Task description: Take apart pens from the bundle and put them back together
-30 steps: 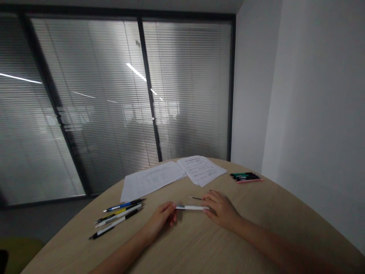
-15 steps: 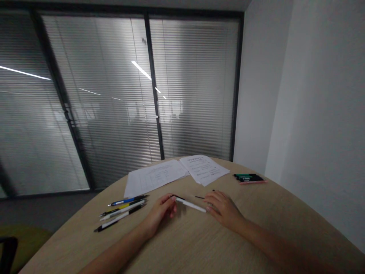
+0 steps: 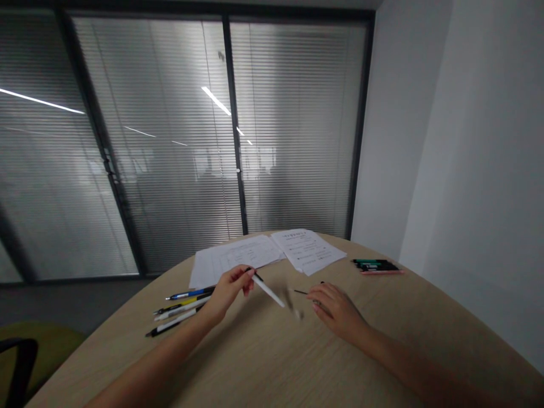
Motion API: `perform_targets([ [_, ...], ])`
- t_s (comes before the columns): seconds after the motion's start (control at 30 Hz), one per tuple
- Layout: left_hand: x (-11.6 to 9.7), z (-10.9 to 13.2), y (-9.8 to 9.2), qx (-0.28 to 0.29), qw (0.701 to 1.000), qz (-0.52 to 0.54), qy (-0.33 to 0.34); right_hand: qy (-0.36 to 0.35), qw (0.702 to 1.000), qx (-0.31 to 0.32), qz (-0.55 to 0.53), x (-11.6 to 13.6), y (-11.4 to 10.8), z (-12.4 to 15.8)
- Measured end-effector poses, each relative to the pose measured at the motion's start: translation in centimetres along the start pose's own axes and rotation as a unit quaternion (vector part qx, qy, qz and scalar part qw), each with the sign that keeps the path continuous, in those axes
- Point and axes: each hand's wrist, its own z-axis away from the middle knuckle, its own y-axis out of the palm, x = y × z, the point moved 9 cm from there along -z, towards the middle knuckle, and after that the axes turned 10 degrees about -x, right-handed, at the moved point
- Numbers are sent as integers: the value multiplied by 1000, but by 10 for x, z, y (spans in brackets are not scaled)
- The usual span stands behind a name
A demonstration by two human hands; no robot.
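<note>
My left hand (image 3: 230, 290) pinches the dark end of a white pen (image 3: 270, 293), whose other end slants down to the right above the table. My right hand (image 3: 334, 307) rests low over the wood with fingers curled. From its fingertips a thin dark rod (image 3: 300, 292), resembling a pen refill, sticks out to the left. A small pale blurred piece (image 3: 298, 313) shows between the pen's tip and my right hand; its kind is unclear. Partly behind my left wrist lie several pens: a blue one (image 3: 187, 295), a yellow one (image 3: 178, 306) and black-and-white ones (image 3: 172, 325).
Two printed sheets, a left one (image 3: 233, 258) and a right one (image 3: 308, 252), lie at the far side of the round wooden table (image 3: 272, 362). Dark and green pens (image 3: 376, 265) lie at the right. A chair (image 3: 46, 351) stands at lower left.
My left hand has moved left and up with the white pen, away from my right hand. The pale blurred piece now shows between them. My right hand has barely moved.
</note>
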Motion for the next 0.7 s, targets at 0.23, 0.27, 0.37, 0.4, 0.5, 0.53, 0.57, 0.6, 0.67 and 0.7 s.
perform_targets([
  [0.23, -11, 3, 3, 5, 1000, -21, 17, 1, 1000, 9, -1, 2, -1, 0],
  [0.27, -11, 4, 3, 5, 1000, -21, 16, -2, 1000, 13, -4, 4, -1, 0],
  [0.37, -9, 4, 3, 2, 1000, -17, 12, -20, 999, 32, -12, 10, 2, 1],
  [0.4, -8, 4, 3, 1, 1000, -14, 9, -26, 999, 40, -11, 11, 3, 1],
  [0.5, -7, 3, 2, -4, 1000, -4, 1, -38, 997, 61, -10, 13, 8, 3],
  [0.53, -7, 3, 1, -5, 1000, 0, -1, -41, 997, 67, -10, 14, 9, 4],
  [0.57, -6, 3, 1, -6, 1000, 3, -5, -43, 996, 71, -13, 14, 11, 4],
  [0.6, -6, 3, 1, -6, 1000, 6, -9, -47, 996, 74, -16, 15, 12, 5],
  [0.67, -4, 4, 2, -5, 1000, 13, -18, -51, 995, 78, -19, 15, 14, 5],
  [0.7, -3, 4, 2, -3, 1000, 17, -24, -53, 995, 79, -18, 15, 15, 5],
])
